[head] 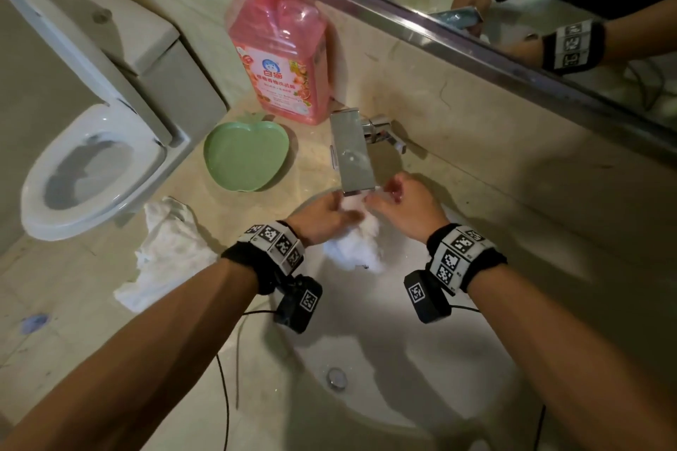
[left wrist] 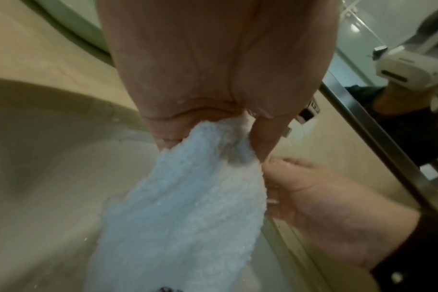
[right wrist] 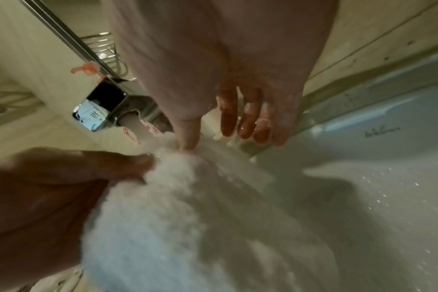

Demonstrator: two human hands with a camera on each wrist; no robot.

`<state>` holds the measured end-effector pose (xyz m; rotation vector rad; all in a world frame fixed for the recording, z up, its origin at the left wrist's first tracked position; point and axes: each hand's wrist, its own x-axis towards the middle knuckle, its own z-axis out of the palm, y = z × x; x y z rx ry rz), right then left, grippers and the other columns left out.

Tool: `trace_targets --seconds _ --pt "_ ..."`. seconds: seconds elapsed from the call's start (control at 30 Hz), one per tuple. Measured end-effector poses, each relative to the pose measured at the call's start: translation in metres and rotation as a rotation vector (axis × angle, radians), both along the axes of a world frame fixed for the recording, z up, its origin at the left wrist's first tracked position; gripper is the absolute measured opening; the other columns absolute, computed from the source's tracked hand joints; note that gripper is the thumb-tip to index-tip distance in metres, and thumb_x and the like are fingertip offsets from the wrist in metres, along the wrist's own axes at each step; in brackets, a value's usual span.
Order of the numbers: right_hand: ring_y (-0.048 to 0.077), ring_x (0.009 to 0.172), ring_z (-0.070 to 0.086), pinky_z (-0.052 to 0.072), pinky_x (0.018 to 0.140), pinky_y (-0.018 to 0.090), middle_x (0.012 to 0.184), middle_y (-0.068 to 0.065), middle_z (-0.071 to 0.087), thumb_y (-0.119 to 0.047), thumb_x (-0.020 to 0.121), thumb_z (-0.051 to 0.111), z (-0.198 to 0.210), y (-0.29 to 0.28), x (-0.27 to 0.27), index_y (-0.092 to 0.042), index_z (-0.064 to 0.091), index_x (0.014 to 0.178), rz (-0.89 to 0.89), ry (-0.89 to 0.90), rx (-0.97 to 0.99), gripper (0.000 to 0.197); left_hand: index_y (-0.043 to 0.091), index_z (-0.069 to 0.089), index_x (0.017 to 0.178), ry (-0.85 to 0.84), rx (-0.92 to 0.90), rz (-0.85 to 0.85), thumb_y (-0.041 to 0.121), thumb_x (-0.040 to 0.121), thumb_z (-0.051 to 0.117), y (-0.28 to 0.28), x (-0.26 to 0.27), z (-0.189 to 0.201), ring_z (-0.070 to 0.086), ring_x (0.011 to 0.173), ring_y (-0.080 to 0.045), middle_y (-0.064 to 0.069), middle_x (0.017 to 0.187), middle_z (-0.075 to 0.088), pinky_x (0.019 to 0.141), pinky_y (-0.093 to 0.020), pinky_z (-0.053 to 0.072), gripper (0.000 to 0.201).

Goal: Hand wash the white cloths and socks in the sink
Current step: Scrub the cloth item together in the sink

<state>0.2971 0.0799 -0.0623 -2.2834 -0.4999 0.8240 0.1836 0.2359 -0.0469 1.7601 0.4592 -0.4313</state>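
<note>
L hand (head: 331,210): pinches top edge of wet white cloth (head: 357,245), under faucet (head: 352,154), over sink (head: 384,359).
R hand (head: 401,199): thumb on same edge; fingers look loose, grip unclear.
Progress: rinsing, prob.; cloth pile (head: 168,249) on counter left unwashed.
</note>
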Motion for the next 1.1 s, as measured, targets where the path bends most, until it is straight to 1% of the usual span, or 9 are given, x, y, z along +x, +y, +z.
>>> trace_targets --seconds 0.13,0.23,0.43,0.53,0.63,0.73,0.83,0.93,1.1 --pt "0.031 0.095 0.066 0.046 0.077 0.035 0.094 0.013 0.068 -0.053 0.103 0.036 -0.015 0.000 -0.014 -0.006 0.065 0.104 0.131 0.065 -0.209 0.056 0.021 0.060 0.112 0.013 -0.177 0.170 0.005 0.091 0.062 0.008 -0.017 0.003 0.067 0.082 -0.023 -0.011 0.100 0.071 0.071 -0.029 0.056 0.026" --pt "0.038 0.115 0.056 0.041 0.093 0.041 0.119 0.021 0.055 -0.032 0.107 0.028 -0.021 0.006 -0.026 -0.010 0.047 0.135 0.221 0.046 -0.288 0.040 0.017 0.059 0.122 0.041 -0.288 0.262 -0.004 0.088 0.061 0.007 -0.029 0.004 0.068 0.103 -0.031 -0.017 0.116 0.069 0.088 -0.039 0.057 0.040" --pt "0.044 0.123 0.049 0.039 0.098 0.044 0.132 0.031 0.048 -0.009 0.103 0.036 -0.024 0.018 -0.041 -0.004 0.033 0.145 0.169 0.002 -0.231 0.043 0.015 0.051 0.134 0.027 -0.404 0.509 -0.008 0.086 0.054 0.008 -0.038 0.009 0.063 0.100 -0.036 -0.021 0.120 0.064 0.095 -0.056 0.049 0.054" --pt "0.039 0.119 0.052 0.044 0.098 0.044 0.127 0.022 0.056 -0.008 0.100 0.046 -0.021 0.022 -0.047 -0.003 0.042 0.139 0.163 0.069 -0.221 0.040 0.012 0.049 0.134 0.002 -0.416 0.556 -0.011 0.086 0.047 0.008 -0.036 0.013 0.061 0.103 -0.034 -0.018 0.116 0.063 0.096 -0.053 0.049 0.054" --pt "0.034 0.109 0.061 0.050 0.098 0.047 0.106 0.003 0.062 -0.027 0.092 0.051 -0.014 0.022 -0.047 -0.015 0.054 0.121 -0.121 0.375 0.075 0.032 0.007 0.054 0.124 0.009 -0.475 0.579 -0.012 0.087 0.044 0.005 -0.038 0.015 0.063 0.103 -0.033 -0.019 0.115 0.064 0.090 -0.045 0.055 0.043" --pt "0.030 0.114 0.062 0.049 0.102 0.053 0.123 0.009 0.063 -0.025 0.076 0.064 -0.011 0.018 -0.041 -0.032 0.042 0.137 -0.313 0.540 0.282 0.065 -0.003 0.054 0.124 0.040 -0.528 0.600 -0.012 0.088 0.045 0.000 -0.041 0.017 0.065 0.094 -0.032 -0.022 0.110 0.065 0.083 -0.041 0.056 0.038" --pt "0.028 0.113 0.065 0.053 0.098 0.050 0.120 0.008 0.066 -0.020 0.066 0.067 -0.005 0.014 -0.038 -0.031 0.043 0.135 -0.303 0.596 0.364 0.074 -0.009 0.051 0.127 0.027 -0.512 0.635 -0.014 0.087 0.046 -0.004 -0.038 0.017 0.062 0.096 -0.033 -0.024 0.112 0.062 0.087 -0.044 0.053 0.040" --pt "0.027 0.113 0.063 0.052 0.098 0.049 0.118 0.007 0.067 -0.015 0.063 0.065 0.001 0.009 -0.036 -0.032 0.052 0.120 -0.303 0.552 0.356 0.061 -0.003 0.056 0.118 -0.017 -0.484 0.629 -0.004 0.087 0.058 -0.004 -0.031 0.018 0.066 0.093 -0.031 -0.023 0.112 0.065 0.081 -0.039 0.057 0.031" --pt "0.030 0.108 0.061 0.051 0.094 0.047 0.107 0.006 0.067 -0.011 0.081 0.062 0.004 -0.001 -0.030 -0.022 0.062 0.110 -0.305 0.417 0.240 0.031 0.006 0.066 0.118 -0.013 -0.111 0.630 0.037 0.100 0.052 -0.002 -0.021 0.007 0.065 0.107 -0.031 -0.019 0.117 0.068 0.102 -0.051 0.048 0.039"
